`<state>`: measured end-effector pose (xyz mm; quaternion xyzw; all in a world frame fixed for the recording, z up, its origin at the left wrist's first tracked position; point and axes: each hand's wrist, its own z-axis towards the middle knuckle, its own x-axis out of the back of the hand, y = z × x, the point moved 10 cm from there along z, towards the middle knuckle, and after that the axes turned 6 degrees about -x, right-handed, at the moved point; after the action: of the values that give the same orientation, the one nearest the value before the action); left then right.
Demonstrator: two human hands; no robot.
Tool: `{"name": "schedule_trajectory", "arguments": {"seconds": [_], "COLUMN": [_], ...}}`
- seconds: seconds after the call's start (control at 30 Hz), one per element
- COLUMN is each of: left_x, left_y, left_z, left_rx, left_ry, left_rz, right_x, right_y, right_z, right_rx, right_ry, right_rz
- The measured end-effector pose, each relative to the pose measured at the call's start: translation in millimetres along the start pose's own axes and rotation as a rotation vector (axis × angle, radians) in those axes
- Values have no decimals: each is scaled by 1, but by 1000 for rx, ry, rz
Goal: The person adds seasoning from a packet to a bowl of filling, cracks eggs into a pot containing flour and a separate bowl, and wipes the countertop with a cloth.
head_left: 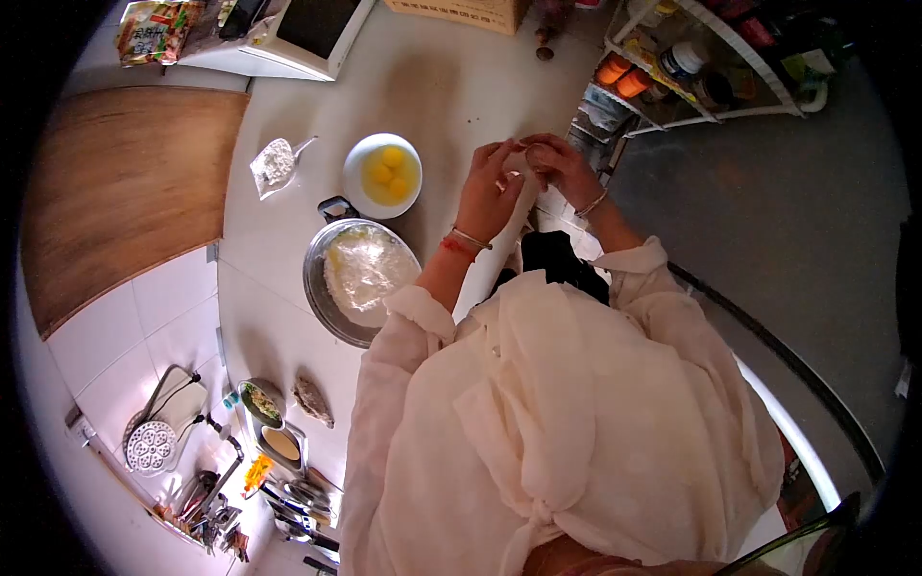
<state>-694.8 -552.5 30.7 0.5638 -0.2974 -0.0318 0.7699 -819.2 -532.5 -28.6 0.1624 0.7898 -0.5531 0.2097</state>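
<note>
My right hand (565, 175) is closed around a small, rounded, brownish piece that looks like an eggshell (540, 158). Close beside it, my left hand (490, 192) has its fingers curled, their tips meeting the right hand; what they hold is hard to make out. Both hands are over the counter's edge, right of a white bowl (352, 182) with three egg yolks (387, 173) in clear egg white. Below that bowl, near my left forearm, stands a metal basin (317, 288) of white flour (370, 274).
An open bag of white powder (277, 165) lies left of the bowls on the pale counter (279, 250). A dark-handled object (336, 208) sits between bowl and basin. Farther off are a cardboard box (461, 12), a rack of jars (711, 82) and dishes of food (261, 403).
</note>
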Motion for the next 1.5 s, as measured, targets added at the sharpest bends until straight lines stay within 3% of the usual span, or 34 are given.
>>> {"name": "schedule_trajectory", "arguments": {"seconds": [0.07,0.17,0.3,0.43,0.53,0.57,0.6,0.63,0.67,0.77,0.8,0.87,0.93,1.03,1.1,1.13,1.23,1.3,1.33,1.43,1.5], "left_x": [3,1,-26,-48,-30,-19,-17,-16,-16,-3,0,12,25,15,2,-8,-43,-80,-113,-169,-195], "left_y": [-29,-48,-46,-80,-75,-64,-77,-85,-87,-72,-69,-56,-47,-19,7,15,58,85,87,130,151], "left_z": [-15,-37,-34,-29,-37,-41,-55,-73,-91,-152,-178,-237,-305,-421,-511,-552,-683,-768,-772,-868,-946], "left_rx": [104,178,120,226,257,127,240,345,444,514,538,502,520,524,557,540,562,624,634,466,325], "left_ry": [30,9,-82,-155,39,92,113,135,157,318,366,496,629,900,1141,1283,1663,1919,2013,2339,2510], "left_rz": [11,106,280,310,70,170,1,-171,-347,-613,-681,-689,-373,-602,-557,-492,-283,-298,-314,-278,-148], "right_x": [6,12,14,1,-10,-14,-20,-34,-59,-123,-145,-184,-211,-243,-264,-275,-320,-329,-306,-336,-345], "right_y": [2,19,36,36,45,47,54,60,54,61,65,94,142,232,290,322,389,451,460,483,521], "right_z": [5,4,7,5,4,3,2,4,-2,-37,-51,-86,-116,-189,-257,-279,-402,-483,-502,-638,-722], "right_rx": [6,-119,-167,-159,-138,-134,-128,38,46,15,151,143,117,-34,-144,74,-55,-354,-478,-250,-369], "right_ry": [-38,84,120,151,54,15,-25,-67,-157,-447,-491,-650,-856,-1216,-1458,-1579,-1919,-2099,-2145,-2366,-2496], "right_rz": [-44,-157,-237,-286,-397,-473,-549,-473,-636,-997,-1136,-1253,-1320,-1233,-1163,-1100,-885,-1013,-1105,-1027,-1115]}}
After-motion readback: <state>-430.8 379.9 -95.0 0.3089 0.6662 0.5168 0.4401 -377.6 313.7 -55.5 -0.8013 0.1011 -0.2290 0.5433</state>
